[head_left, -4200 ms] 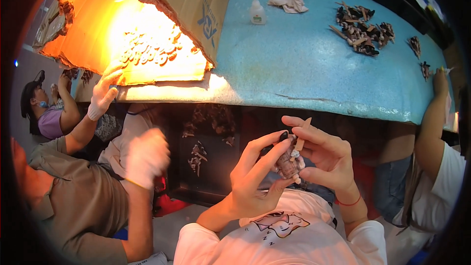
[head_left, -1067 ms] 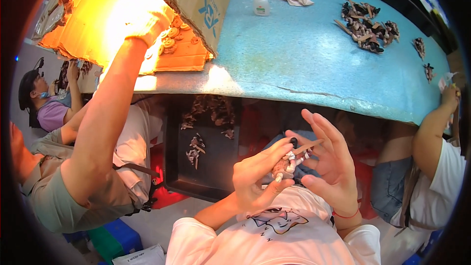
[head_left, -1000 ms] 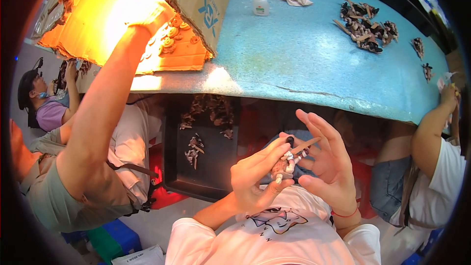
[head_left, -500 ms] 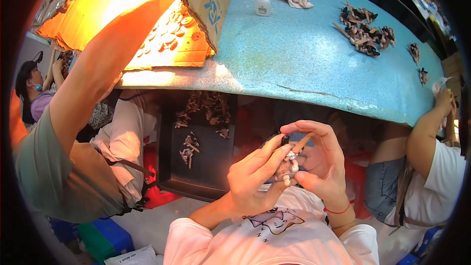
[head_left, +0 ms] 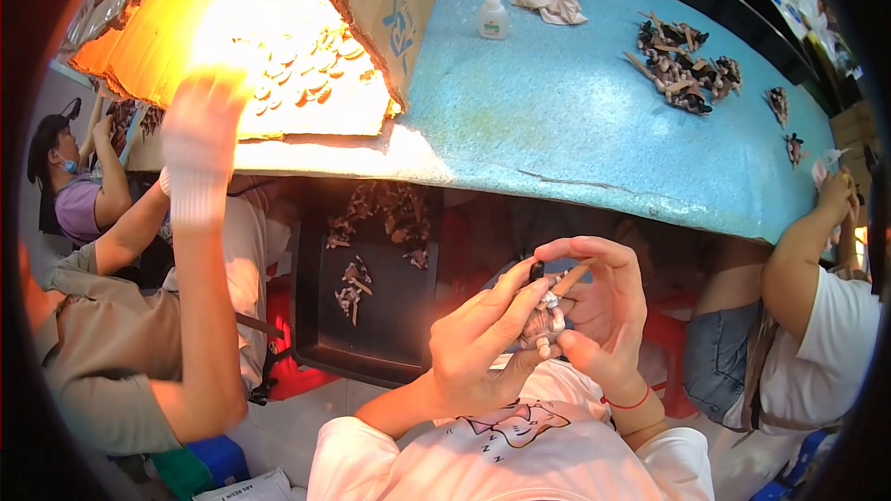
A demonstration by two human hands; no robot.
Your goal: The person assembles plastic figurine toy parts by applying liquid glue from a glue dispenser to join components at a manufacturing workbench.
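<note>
In front of my chest I hold a small painted figurine (head_left: 544, 323) with pale limbs, a black part at its top and a tan blade-like piece. My left hand (head_left: 478, 339) has its fingers closed round the figurine's left side and top. The thumb of my right hand (head_left: 608, 315) presses at its lower right, while that hand's fingers arch over the top in a curve. Part of the figurine is hidden behind my fingers.
Left of my hands, a black tray (head_left: 367, 339) holds several figurines. On the blue table (head_left: 520, 111) are a dropper bottle (head_left: 493, 17), a crumpled cloth (head_left: 554, 4) and a figurine pile (head_left: 682, 65). Co-workers sit both sides; a gloved hand (head_left: 206, 144) is by the glowing cardboard box (head_left: 385, 0).
The co-worker's bare arm at the left has left the box, and a blurred white-gloved hand now shows there. My hands keep the same grip on the figurine.
</note>
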